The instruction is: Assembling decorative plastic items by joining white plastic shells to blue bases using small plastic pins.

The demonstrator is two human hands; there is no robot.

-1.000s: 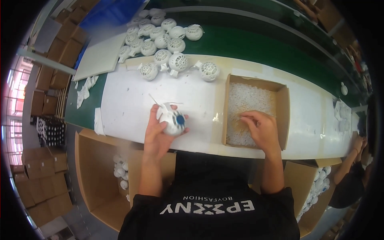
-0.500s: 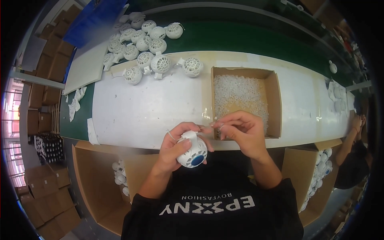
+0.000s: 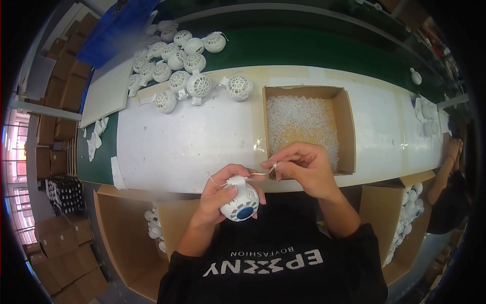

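Note:
A round white vented ball-shaped device [image 3: 234, 209] with a blue disc on its face is held in my left hand [image 3: 211, 203], its clip-like tab pointing up. My left fingers wrap around its side and back. From it a thin pale cord [image 3: 260, 174] runs across to my right hand [image 3: 311, 172]. The right thumb and fingertips are closed on the cord's end, where a small whitish piece [image 3: 275, 165] shows. Just beyond that hand stands an open cardboard box [image 3: 346, 129] holding many small clear plastic pieces [image 3: 298, 116].
Several similar white balls [image 3: 200, 85] lie clustered at the far left of the white work surface [image 3: 187, 137]. Cardboard cartons [image 3: 126, 238] holding more balls stand below the near edge on both sides. A blue bin [image 3: 114, 33] is at the back left; another person's arm [image 3: 445, 167] shows far right.
The device has moved slightly down and tilted a little in my left hand. The cord now shows plainly, curving between my hands, and the small piece at my right fingertips has come into view.

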